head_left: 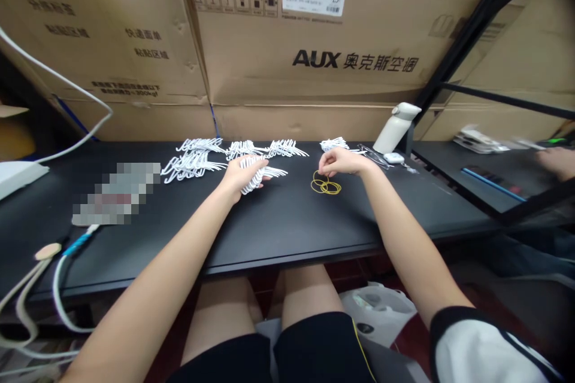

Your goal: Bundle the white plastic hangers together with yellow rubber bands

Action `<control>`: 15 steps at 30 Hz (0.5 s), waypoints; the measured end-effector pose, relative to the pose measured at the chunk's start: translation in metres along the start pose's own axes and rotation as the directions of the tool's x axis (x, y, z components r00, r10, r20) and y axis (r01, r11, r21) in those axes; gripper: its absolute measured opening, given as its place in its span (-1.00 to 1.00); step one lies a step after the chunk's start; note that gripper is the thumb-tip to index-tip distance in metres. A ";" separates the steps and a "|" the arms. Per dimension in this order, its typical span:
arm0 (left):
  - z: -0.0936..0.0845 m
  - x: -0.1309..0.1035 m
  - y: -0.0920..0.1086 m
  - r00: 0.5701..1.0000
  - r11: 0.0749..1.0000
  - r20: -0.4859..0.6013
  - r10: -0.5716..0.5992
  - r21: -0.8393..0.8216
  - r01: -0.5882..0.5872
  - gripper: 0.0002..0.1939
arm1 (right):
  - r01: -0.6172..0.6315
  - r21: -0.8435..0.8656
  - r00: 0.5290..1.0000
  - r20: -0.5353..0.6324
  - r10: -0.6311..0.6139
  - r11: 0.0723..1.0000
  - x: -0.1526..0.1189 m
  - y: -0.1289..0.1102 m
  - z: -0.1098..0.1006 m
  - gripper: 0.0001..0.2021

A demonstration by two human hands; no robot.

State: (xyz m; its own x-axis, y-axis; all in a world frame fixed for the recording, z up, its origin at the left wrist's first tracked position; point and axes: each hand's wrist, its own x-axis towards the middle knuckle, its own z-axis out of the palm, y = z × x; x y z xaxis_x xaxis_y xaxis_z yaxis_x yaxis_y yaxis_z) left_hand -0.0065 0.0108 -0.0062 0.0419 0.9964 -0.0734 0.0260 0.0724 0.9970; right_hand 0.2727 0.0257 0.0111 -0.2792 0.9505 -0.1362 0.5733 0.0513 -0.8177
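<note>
Wrapped in my left hand (245,178) is a bundle of white hooks (255,175), their straight ends sticking out to the right just above the black table (287,227). My right hand (341,161) is closed in a pinch on a yellow rubber band (317,181), which hangs from the fingertips. Several more yellow rubber bands (331,188) lie on the table just under that hand. Behind my left hand lie more bundles of white hooks (193,164), and one smaller bundle of hooks (335,143) lies beyond my right hand.
A cream bottle (398,128) stands at the back right beside glasses (375,155) and a small white case (394,158). To the left lies a blurred-out device (119,194) with a cable (76,245). Large cardboard boxes (251,84) wall the back. Another person's hand (557,161) shows far right.
</note>
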 end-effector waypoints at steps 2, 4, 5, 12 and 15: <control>0.000 0.000 -0.001 1.000 1.000 0.003 0.001 0.005 -0.001 -0.74 | 0.014 0.012 1.000 -0.015 -0.014 1.000 0.001 0.000 0.000 -0.91; -0.001 0.001 -0.001 1.000 1.000 0.010 0.002 0.008 -0.002 -0.73 | 0.034 0.011 0.998 -0.057 -0.034 0.999 0.002 0.000 0.000 -0.90; -0.001 0.001 -0.002 1.000 1.000 0.012 0.001 0.008 -0.001 -0.73 | 0.046 0.005 0.995 -0.083 -0.046 0.999 0.003 0.000 0.000 -0.89; -0.001 0.002 -0.002 1.000 1.000 0.006 -0.001 0.009 0.001 -0.71 | 0.123 -0.048 0.978 -0.164 -0.129 0.991 0.004 -0.003 0.003 -0.86; -0.001 0.002 -0.002 1.000 1.000 0.003 -0.003 0.013 0.003 -0.70 | 0.138 -0.077 0.972 -0.179 -0.150 0.987 0.004 -0.004 0.005 -0.86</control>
State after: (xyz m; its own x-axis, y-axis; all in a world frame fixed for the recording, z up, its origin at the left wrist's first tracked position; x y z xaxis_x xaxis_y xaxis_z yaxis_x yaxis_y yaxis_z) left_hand -0.0071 0.0124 -0.0081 0.0445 0.9961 -0.0763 0.0394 0.0745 0.9964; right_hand 0.2654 0.0274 0.0112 -0.2194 0.9714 0.0904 0.5867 0.2054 -0.7833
